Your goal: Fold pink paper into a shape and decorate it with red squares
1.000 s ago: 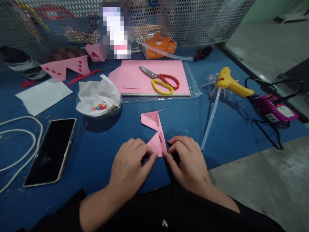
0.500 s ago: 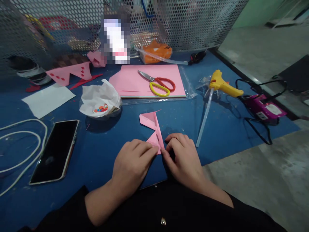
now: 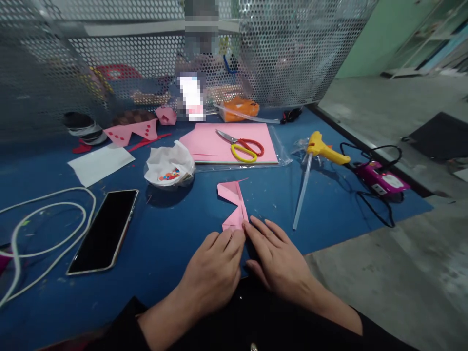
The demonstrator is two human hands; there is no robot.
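A folded pink paper piece (image 3: 234, 204) lies on the blue mat (image 3: 171, 234) just ahead of my hands. My left hand (image 3: 214, 268) rests flat with its fingers stretched out, the fingertips pressing on the near end of the pink paper. My right hand (image 3: 276, 253) lies flat beside it, fingers spread, its fingertips touching the paper's near right edge. Neither hand grips anything.
Red-and-yellow scissors (image 3: 243, 146) lie on a pink paper stack (image 3: 226, 141). A yellow glue gun (image 3: 323, 151) with a glue stick and a purple power strip (image 3: 380, 178) sit at right. A phone (image 3: 106, 229), white cable (image 3: 44, 229) and white bowl (image 3: 168, 168) are left. Mesh fence behind.
The view has tilted up. Both hands have gone from pinching the paper's near corner to lying flat with fingers stretched out over it.
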